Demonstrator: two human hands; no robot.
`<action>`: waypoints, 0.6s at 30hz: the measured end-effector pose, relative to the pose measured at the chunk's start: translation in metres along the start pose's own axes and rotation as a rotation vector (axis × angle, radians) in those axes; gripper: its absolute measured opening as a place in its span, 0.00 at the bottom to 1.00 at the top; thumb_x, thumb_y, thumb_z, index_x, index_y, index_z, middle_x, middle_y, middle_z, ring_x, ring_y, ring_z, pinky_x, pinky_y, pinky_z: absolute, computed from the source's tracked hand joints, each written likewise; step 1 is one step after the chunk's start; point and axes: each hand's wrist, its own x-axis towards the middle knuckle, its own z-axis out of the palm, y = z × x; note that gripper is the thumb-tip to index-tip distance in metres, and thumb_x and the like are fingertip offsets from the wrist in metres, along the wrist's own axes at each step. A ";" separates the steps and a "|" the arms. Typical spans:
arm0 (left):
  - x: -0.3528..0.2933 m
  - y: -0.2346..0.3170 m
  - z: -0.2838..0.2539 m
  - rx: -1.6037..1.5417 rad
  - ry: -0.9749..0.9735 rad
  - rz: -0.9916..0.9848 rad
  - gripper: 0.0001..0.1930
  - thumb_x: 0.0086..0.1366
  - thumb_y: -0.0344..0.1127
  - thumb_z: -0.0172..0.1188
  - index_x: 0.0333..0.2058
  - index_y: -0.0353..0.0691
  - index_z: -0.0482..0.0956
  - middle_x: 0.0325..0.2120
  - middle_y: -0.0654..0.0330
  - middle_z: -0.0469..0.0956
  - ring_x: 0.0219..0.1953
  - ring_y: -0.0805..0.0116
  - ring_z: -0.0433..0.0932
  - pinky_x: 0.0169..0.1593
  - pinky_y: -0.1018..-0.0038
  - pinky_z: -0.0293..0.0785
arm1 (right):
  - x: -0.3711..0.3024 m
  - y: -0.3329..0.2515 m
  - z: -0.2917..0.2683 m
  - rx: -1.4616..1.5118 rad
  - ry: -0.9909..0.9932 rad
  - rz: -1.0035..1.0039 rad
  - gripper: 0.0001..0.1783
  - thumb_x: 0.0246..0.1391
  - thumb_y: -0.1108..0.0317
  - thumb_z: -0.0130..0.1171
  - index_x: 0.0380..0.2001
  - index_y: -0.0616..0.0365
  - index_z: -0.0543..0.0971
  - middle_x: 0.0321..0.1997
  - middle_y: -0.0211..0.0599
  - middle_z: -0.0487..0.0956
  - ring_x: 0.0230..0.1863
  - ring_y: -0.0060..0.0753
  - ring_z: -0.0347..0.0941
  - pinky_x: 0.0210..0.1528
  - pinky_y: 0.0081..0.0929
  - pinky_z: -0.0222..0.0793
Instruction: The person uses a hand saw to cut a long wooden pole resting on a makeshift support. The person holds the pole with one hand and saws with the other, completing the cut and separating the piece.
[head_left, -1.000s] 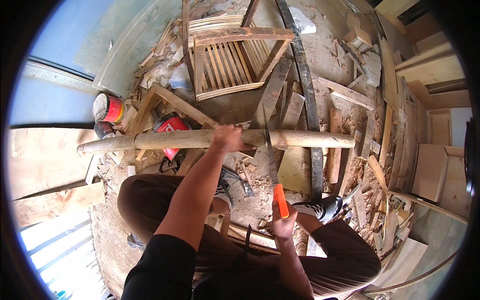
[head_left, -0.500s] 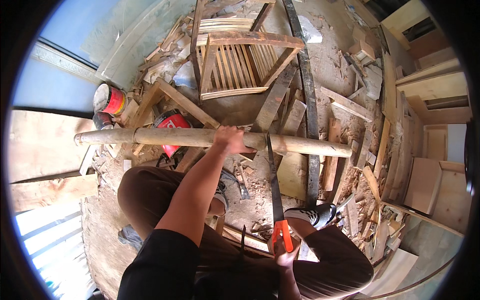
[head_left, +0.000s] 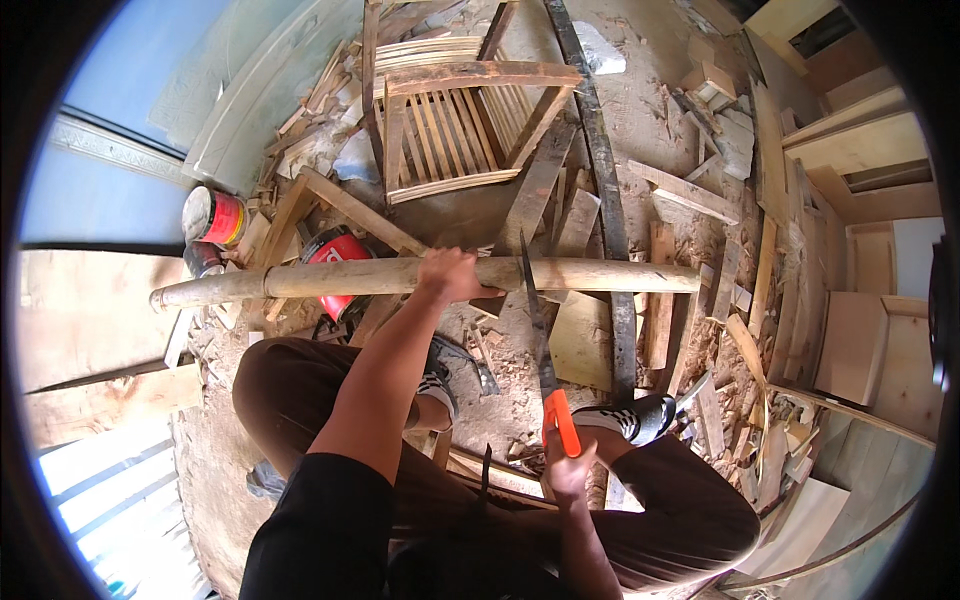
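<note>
One pale pole (head_left: 600, 275) stretches across the middle of the frame, clasped from above by the left hand (head_left: 449, 275). The right hand (head_left: 568, 472), lower centre, holds the orange-handled saw (head_left: 546, 370), its blade crossing the pole just right of centre. A slatted wooden piece (head_left: 450, 130) lies at upper centre.

The pole (head_left: 350, 277) blocks the way ahead. There is room between the left arm (head_left: 375, 385) and the saw (head_left: 541, 345). Past the pole, a wood frame (head_left: 480, 74) and black bar (head_left: 597, 165) get in the way.
</note>
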 end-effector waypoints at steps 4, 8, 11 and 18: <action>0.004 -0.004 0.006 0.023 -0.015 -0.014 0.57 0.43 0.86 0.64 0.59 0.42 0.81 0.50 0.46 0.84 0.56 0.50 0.83 0.60 0.57 0.76 | -0.033 -0.083 0.037 -0.328 0.069 -0.188 0.13 0.64 0.72 0.63 0.25 0.66 0.78 0.18 0.30 0.75 0.21 0.21 0.68 0.25 0.30 0.63; 0.000 0.001 0.001 0.020 -0.072 -0.041 0.59 0.45 0.89 0.60 0.61 0.41 0.80 0.56 0.50 0.82 0.60 0.53 0.79 0.65 0.60 0.71 | -0.062 -0.067 0.006 -0.339 0.012 -0.173 0.11 0.64 0.75 0.63 0.26 0.66 0.78 0.20 0.27 0.70 0.24 0.18 0.65 0.25 0.28 0.60; -0.003 -0.004 0.002 -0.005 -0.070 -0.040 0.59 0.44 0.89 0.61 0.61 0.42 0.79 0.53 0.49 0.83 0.59 0.53 0.81 0.64 0.59 0.71 | -0.061 -0.062 -0.001 -0.330 0.048 -0.138 0.14 0.63 0.72 0.60 0.22 0.62 0.76 0.17 0.25 0.71 0.21 0.19 0.67 0.23 0.26 0.61; 0.011 -0.013 0.003 -0.020 -0.003 0.004 0.56 0.43 0.86 0.64 0.57 0.42 0.82 0.46 0.48 0.86 0.52 0.51 0.85 0.59 0.55 0.77 | 0.071 -0.058 0.082 -0.420 -0.086 -0.431 0.19 0.59 0.78 0.64 0.53 0.64 0.77 0.50 0.40 0.82 0.48 0.36 0.79 0.51 0.32 0.74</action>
